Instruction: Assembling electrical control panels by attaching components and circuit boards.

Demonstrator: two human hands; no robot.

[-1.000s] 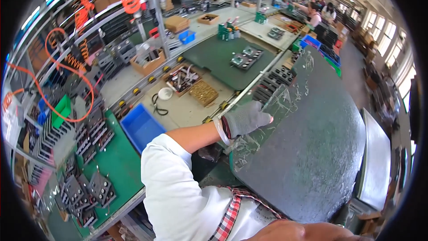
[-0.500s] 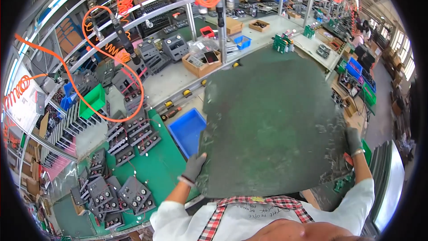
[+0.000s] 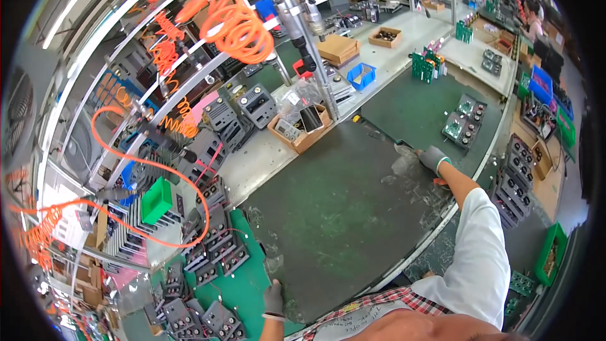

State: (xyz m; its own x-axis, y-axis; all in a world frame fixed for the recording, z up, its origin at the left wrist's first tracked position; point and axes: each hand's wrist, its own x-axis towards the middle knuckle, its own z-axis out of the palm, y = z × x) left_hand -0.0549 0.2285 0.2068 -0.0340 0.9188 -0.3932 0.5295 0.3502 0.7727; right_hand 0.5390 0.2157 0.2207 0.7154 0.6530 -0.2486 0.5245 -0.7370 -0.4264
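A large dark green-black mat point(image 3: 334, 215), scuffed and pale-marked near its edges, lies across the bench in front of me. My left hand point(image 3: 273, 300), in a grey glove, grips its near left edge. At the far right edge, my right hand point(image 3: 434, 159), also gloved, has its fingers closed on the mat. Beyond that hand, a grey panel unit with round knobs point(image 3: 464, 121) rests on another green surface. To the left of the mat, several similar knobbed units point(image 3: 183, 317) with thin wires sit on a brighter green mat point(image 3: 252, 290).
An orange coiled air hose point(image 3: 237, 31) and hanging power drivers point(image 3: 297, 41) are overhead. At the bench's back stand a cardboard box point(image 3: 300, 129) of parts, a blue bin point(image 3: 361, 76) and upright green circuit boards point(image 3: 427, 67). A green bin point(image 3: 156, 201) stands left.
The mat has gone from raised before me to lying on the bench. My right hand moved far and left, my left hand nearer. The large blue tray beside the mat no longer shows.
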